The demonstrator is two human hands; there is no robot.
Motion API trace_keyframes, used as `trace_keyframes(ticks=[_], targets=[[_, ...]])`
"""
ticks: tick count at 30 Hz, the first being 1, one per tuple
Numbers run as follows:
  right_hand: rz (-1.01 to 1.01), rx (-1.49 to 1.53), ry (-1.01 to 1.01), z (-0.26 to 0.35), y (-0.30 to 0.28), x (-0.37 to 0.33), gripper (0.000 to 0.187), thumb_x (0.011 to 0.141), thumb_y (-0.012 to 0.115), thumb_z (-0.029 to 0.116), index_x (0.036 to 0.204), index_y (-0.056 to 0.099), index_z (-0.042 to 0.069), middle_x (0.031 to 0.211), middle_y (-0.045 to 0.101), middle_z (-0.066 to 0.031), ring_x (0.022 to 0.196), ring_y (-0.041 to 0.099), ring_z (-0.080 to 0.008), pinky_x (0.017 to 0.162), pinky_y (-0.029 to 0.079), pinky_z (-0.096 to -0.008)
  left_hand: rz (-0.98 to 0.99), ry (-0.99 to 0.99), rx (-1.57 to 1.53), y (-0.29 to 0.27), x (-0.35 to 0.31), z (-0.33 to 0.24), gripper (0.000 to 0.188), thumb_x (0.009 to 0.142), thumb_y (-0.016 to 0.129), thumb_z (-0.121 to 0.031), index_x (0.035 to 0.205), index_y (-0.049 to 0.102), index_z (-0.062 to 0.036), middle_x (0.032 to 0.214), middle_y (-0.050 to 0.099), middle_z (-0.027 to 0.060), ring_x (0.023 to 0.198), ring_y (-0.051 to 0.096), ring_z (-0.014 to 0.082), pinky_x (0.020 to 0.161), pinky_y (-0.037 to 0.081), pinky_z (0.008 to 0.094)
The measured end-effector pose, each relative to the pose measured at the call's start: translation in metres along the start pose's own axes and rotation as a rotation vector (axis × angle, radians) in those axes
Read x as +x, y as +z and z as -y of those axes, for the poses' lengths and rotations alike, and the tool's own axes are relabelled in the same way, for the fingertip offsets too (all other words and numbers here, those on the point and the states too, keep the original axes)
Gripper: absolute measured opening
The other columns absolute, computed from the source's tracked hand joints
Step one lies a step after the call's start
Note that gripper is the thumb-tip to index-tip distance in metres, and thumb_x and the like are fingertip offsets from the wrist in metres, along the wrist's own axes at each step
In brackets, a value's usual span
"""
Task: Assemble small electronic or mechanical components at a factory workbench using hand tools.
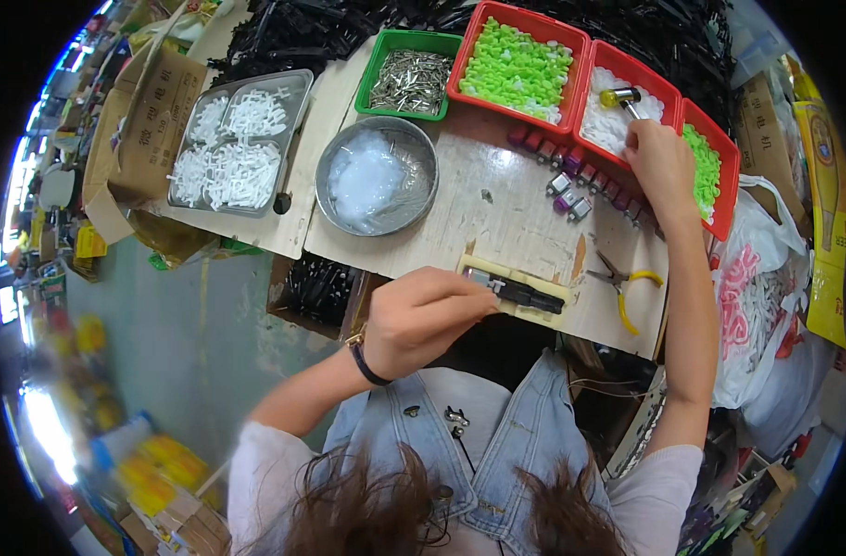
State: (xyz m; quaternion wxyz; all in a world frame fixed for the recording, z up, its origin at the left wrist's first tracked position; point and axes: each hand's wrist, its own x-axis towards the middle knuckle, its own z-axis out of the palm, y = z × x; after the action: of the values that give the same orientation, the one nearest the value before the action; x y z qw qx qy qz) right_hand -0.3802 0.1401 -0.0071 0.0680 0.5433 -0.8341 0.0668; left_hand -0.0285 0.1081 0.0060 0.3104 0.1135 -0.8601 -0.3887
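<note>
My left hand is closed, its fingertips pinched at the left end of a black plastic assembly. What lies between those fingertips is hidden. A small silver motor sits at that end, and the assembly rests in a pale yellow fixture at the table's near edge. My right hand is raised by the red bin of white parts. It grips the metal handle of a small mallet, whose head is yellow and black.
Small motors stand in a cluster below the red bins. Yellow-handled pliers lie at the right. Further left are a green bin of metal pieces, a round metal pan and a divided tray of white parts.
</note>
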Motion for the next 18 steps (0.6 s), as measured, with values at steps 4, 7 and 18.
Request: trace_keyframes(ticks=[4,7,18], targets=[[0.029,0.046,0.016,-0.009,-0.004,0.0,0.011,0.077,0.068,0.012,0.084,0.068,0.003,0.082,0.069,-0.0163,0.076,0.069,-0.0319,0.069,0.054,-0.0407,-0.16,-0.331,-0.326,0.002,-0.012,-0.015,0.018,0.073,0.075,0.011,0.088,0.07,0.0024,0.087,0.071,0.013,0.074,0.068,0.0188,0.066,0.052,0.027],[-0.08,0.677,0.105,0.023,-0.023,-0.025,0.007,0.082,0.068,0.008,0.085,0.068,0.001,0.081,0.071,-0.0114,0.076,0.07,-0.0209,0.068,0.054,-0.0326,-0.133,-0.688,-0.786,0.014,-0.006,-0.027,0.009,0.081,0.071,0.006,0.089,0.069,0.0051,0.085,0.07,0.013,0.075,0.067,0.0167,0.069,0.053,0.0268],[0.054,1.624,0.361,0.155,-0.045,-0.183,0.015,0.086,0.066,-0.005,0.101,0.068,-0.007,0.097,0.071,-0.0144,0.084,0.069,-0.0146,0.076,0.056,-0.0255,-0.087,-0.764,-1.161,0.027,-0.023,-0.016,0.011,0.085,0.071,-0.004,0.092,0.068,0.0039,0.082,0.07,0.0109,0.074,0.066,0.014,0.07,0.054,0.0257]])
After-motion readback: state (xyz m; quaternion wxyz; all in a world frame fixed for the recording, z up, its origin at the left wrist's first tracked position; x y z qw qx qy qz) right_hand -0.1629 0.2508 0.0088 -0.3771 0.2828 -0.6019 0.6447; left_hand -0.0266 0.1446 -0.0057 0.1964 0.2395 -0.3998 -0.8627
